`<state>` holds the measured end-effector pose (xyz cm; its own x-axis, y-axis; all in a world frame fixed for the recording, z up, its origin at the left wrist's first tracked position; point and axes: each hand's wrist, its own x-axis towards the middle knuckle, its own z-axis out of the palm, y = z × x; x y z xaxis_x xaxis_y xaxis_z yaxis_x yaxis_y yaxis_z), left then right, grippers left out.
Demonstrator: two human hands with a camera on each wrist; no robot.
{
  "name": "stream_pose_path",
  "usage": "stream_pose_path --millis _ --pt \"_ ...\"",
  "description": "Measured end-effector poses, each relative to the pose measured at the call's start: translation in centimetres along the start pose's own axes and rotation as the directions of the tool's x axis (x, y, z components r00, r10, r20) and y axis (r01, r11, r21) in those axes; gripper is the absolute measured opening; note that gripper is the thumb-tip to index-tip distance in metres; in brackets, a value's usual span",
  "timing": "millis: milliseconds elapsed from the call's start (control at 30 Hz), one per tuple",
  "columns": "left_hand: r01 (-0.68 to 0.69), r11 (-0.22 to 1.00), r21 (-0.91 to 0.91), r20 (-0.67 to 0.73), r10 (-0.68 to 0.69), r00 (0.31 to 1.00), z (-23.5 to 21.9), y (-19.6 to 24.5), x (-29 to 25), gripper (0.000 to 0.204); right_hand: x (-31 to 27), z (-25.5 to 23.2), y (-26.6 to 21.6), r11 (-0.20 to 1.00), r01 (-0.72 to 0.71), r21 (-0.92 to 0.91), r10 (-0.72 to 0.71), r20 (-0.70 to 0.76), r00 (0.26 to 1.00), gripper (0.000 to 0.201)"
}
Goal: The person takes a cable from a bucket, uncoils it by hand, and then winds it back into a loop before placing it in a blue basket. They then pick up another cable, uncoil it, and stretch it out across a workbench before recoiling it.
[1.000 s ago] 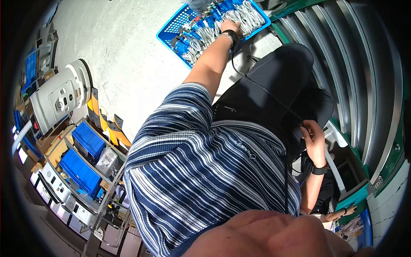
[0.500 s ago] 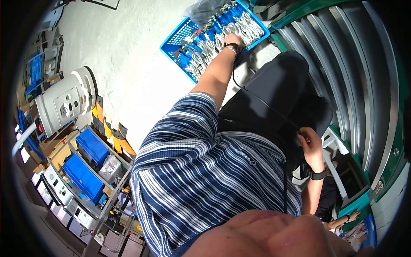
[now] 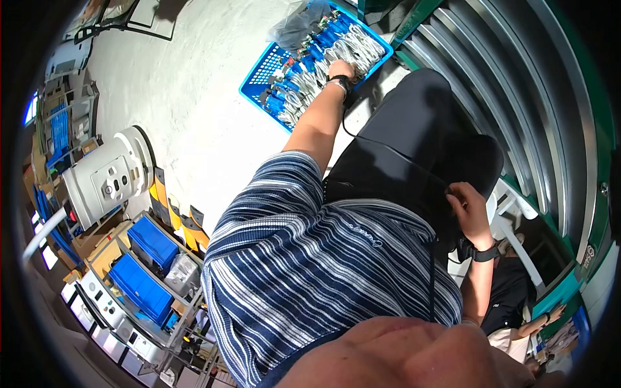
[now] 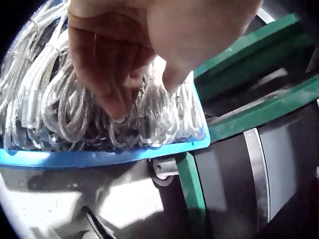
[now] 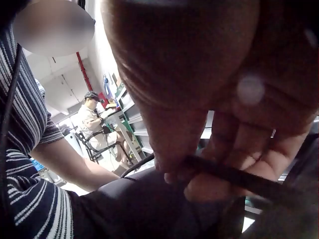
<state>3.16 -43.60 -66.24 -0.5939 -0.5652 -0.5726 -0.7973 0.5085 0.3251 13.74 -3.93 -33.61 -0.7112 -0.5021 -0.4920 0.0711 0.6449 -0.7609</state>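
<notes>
My left hand (image 4: 124, 55) reaches down into a blue plastic basket (image 3: 259, 81). Its bent fingers are among the coiled clear-sheathed cables (image 4: 60, 99), fingertips at the strands; the thumb is apart from them, next to another coil (image 4: 162, 117). I cannot tell whether the fingers grip a coil. Blue parts (image 3: 315, 52) sit along the cables' far ends. Over my lap, my right hand (image 3: 471, 210) pinches a thin black cord (image 5: 224, 174) between thumb and fingers. In the head view that cord runs across the dark trousers (image 3: 394, 136) toward my left wrist.
A green-framed rack with curved metal slats (image 3: 517, 110) stands close on the right. Crumpled grey plastic (image 3: 297, 24) lies at the basket's far side. A white machine (image 3: 107, 181) and a cart with blue bins (image 3: 145, 288) stand left. Another person (image 5: 92, 119) sits farther back.
The head view has shifted, so the basket sits lower and slightly farther left in it. My left hand stays among the cables; my right hand keeps holding the cord over my lap.
</notes>
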Motion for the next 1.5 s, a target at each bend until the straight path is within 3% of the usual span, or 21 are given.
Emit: stream_pose_path --millis 133,233,300,467,567,600,700,733,767,833,900,967,1033,1100,1167,1200,1233,1267,1367,1400,1500 --pt "-0.023 0.998 -0.061 -0.05 0.02 0.999 -0.5 1.7 -0.6 0.043 -0.1 -0.5 0.0 0.999 0.031 -0.013 -0.031 -0.018 0.999 0.016" --pt "-0.164 0.986 -0.039 -0.06 0.161 0.985 1.3 1.9 1.4 0.041 -0.5 -0.6 0.2 1.0 0.005 0.004 -0.005 -0.021 1.0 0.016" --pt "-0.083 0.971 -0.226 -0.036 0.077 0.996 3.2 1.1 3.9 0.041 -0.1 -0.3 0.0 1.0 -0.015 0.001 0.015 -0.015 1.0 0.016" --pt "-0.062 0.925 -0.375 -0.12 0.018 0.993 1.1 3.7 1.8 0.034 0.3 -0.6 0.2 1.0 0.011 -0.01 -0.011 -0.019 1.0 0.015" --pt "-0.082 0.926 -0.368 -0.096 0.05 0.994 -1.4 4.3 -0.5 0.035 0.8 -0.4 0.3 1.0 -0.009 0.012 0.01 -0.023 1.0 0.015" --pt "-0.071 0.975 -0.212 -0.137 0.043 0.99 0.6 2.9 1.6 0.034 0.9 -0.5 0.3 1.0 -0.014 0.012 0.015 -0.018 1.0 0.015" --pt "-0.125 0.977 -0.171 -0.121 0.105 0.987 1.6 1.7 2.1 0.032 1.0 -0.9 0.3 1.0 0.001 -0.021 -0.001 0.007 1.0 0.015" --pt "-0.029 0.909 -0.415 0.061 0.06 0.996 1.1 2.0 1.8 0.028 1.2 -0.9 0.2 1.0 0.001 -0.019 -0.001 0.011 1.0 0.015" --pt "-0.03 0.909 -0.417 0.06 0.06 0.996 1.4 2.1 2.1 0.028 1.3 -1.0 0.2 1.0 0.001 -0.016 -0.001 0.015 1.0 0.015" --pt "0.208 0.492 -0.846 0.272 0.061 0.96 2.8 2.1 3.2 0.022 1.5 -1.0 0.2 1.0 -0.005 -0.018 0.005 0.015 1.0 0.015" --pt "0.214 0.44 -0.872 0.281 0.093 0.955 2.9 2.1 3.2 0.018 1.2 -1.0 0.3 1.0 -0.01 -0.017 0.01 0.018 1.0 0.015" --pt "0.216 0.573 -0.791 0.302 0.059 0.951 2.1 1.8 2.6 0.021 1.2 -1.0 0.1 1.0 0.0 -0.005 0.0 0.018 1.0 0.015" --pt "0.217 0.551 -0.806 0.299 0.063 0.952 3.3 1.0 4.3 0.021 1.3 -1.0 0.3 1.0 0.02 -0.014 -0.02 0.017 1.0 0.015" --pt "0.329 0.527 -0.784 0.438 0.093 0.894 4.5 0.4 5.6 0.022 0.8 -1.3 0.8 0.999 0.042 -0.018 -0.042 0.002 0.999 0.015" --pt "0.319 0.6 -0.734 0.464 0.099 0.88 7.5 -1.5 8.4 0.022 0.8 -1.2 1.0 0.999 0.035 -0.023 -0.035 0.011 0.999 0.016" --pt "-0.061 0.821 -0.568 0.302 0.277 0.912 10.3 -3.1 11.3 0.022 0.8 -1.1 1.1 0.999 0.036 -0.019 -0.036 0.006 0.999 0.016" --pt "-0.428 0.86 -0.278 0.198 0.488 0.85 7.1 -2.1 9.3 0.022 0.8 -1.1 1.2 0.999 0.039 -0.022 -0.039 0.005 0.999 0.017" --pt "-0.125 0.955 -0.267 0.272 0.199 0.941 4.9 -0.2 6.9 0.025 0.6 -1.0 1.2 0.999 0.041 -0.024 -0.041 0.003 0.999 0.018" --pt "-0.113 0.962 -0.247 0.09 0.139 0.986 6.4 -0.8 6.7 0.036 -0.6 -1.3 1.1 0.999 0.01 0.031 -0.009 -0.038 0.999 0.023" --pt "0.038 0.983 -0.179 0.046 -0.031 0.998 3.4 0.9 3.8 0.05 -0.9 -1.4 1.4 0.999 0.013 0.039 -0.011 -0.053 0.999 0.023" --pt "-0.296 0.881 0.37 -0.033 0.331 0.943 1.8 0.1 6.1 0.054 -2.6 -2.0 3.3 0.998 0.011 0.057 -0.004 -0.118 0.993 0.032"
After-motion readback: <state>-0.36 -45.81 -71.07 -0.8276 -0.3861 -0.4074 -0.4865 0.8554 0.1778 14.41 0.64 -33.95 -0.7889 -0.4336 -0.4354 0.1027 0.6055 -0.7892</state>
